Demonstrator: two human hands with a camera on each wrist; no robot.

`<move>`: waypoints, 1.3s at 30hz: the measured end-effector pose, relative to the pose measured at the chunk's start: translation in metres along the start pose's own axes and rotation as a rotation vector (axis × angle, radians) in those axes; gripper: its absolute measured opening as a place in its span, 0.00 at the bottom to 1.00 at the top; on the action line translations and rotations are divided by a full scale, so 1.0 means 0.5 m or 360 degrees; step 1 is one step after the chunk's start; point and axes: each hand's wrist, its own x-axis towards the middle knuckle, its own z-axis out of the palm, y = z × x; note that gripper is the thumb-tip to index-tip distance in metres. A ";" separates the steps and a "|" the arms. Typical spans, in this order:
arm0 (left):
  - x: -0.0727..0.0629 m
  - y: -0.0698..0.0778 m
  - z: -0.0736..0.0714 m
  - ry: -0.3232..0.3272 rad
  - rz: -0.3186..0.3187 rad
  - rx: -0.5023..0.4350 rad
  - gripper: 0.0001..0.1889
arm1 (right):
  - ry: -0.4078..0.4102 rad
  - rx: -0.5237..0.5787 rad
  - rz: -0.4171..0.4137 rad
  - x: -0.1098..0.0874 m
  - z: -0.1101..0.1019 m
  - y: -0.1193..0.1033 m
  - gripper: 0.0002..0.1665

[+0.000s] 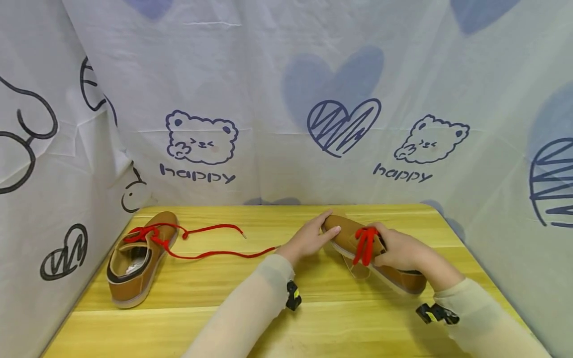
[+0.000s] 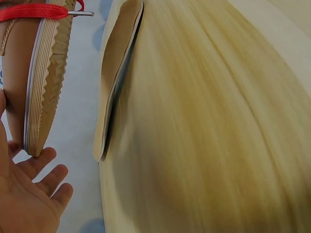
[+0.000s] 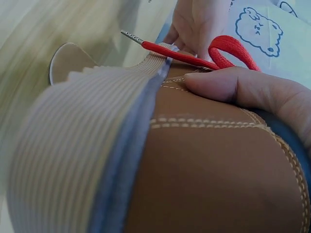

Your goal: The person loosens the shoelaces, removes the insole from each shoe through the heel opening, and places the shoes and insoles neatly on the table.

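Observation:
Both hands hold a brown leather shoe over the right side of the table, its toe pointing back and left. My left hand holds the toe, the thumb on top; in the left wrist view its fingers lie at the sole's tip. My right hand grips the shoe by its opening, with the thumb on the side leather. A red lace with a metal tip hangs over the shoe's side. Beneath the shoe, a thin tan insole lies on the table.
At the table's left stands a matching brown shoe, its long red laces trailing right towards my left forearm. The wooden table is bordered at the back and sides by a white printed cloth.

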 end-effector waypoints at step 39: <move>-0.157 -0.058 -0.106 0.0020 0.0158 0.0476 0.44 | -0.0171 -0.0046 -0.0428 0.041 0.042 -0.073 0.49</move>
